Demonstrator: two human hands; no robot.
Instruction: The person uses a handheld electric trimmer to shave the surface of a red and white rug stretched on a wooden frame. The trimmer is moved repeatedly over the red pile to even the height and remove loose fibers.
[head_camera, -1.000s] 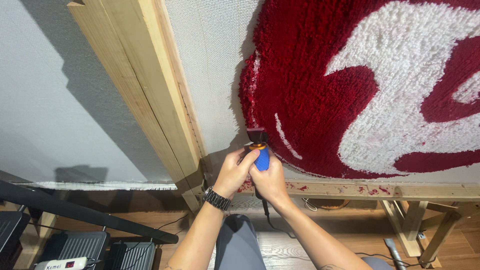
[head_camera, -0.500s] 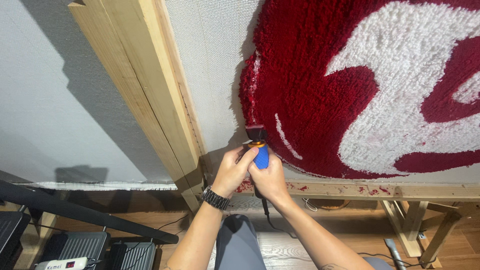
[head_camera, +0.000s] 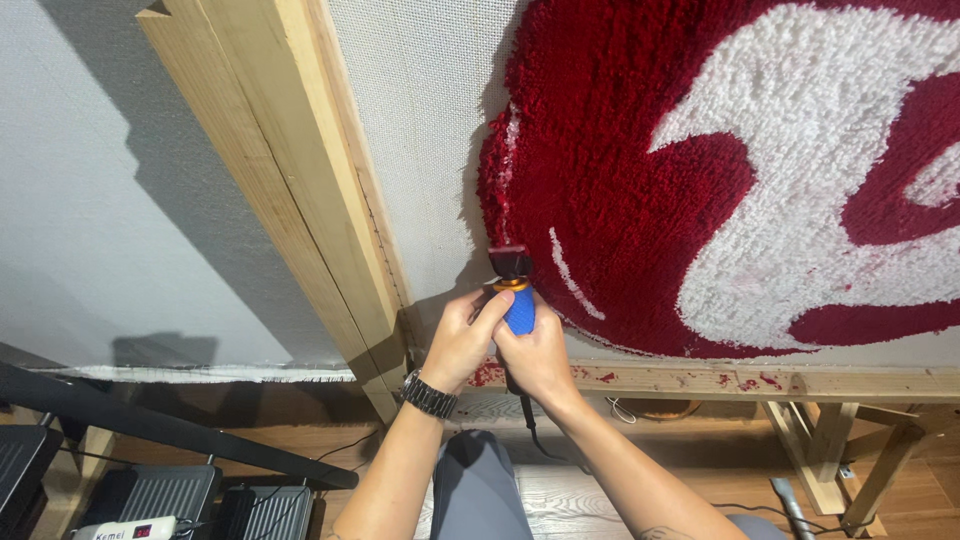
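A red and white tufted rug (head_camera: 720, 170) is stretched on grey backing cloth (head_camera: 420, 110) in a wooden frame (head_camera: 290, 190). Both hands grip a corded trimmer (head_camera: 517, 300) with a blue body, orange collar and dark head. Its head touches the rug's lower left edge. My left hand (head_camera: 462, 340), with a dark wristwatch (head_camera: 430, 395), wraps the tool from the left. My right hand (head_camera: 538, 358) holds it from below and the right. The cord hangs down between my forearms.
The frame's bottom rail (head_camera: 760, 382) carries red yarn fluff. Wooden legs (head_camera: 830, 450) stand at lower right on a wood floor. A black bar (head_camera: 150, 425), dark cases (head_camera: 160, 495) and a small white device (head_camera: 125, 528) sit lower left. My grey-clad knee (head_camera: 475, 490) is below.
The trimmer and both hands have barely shifted along the rug's lower left edge; nothing else has moved.
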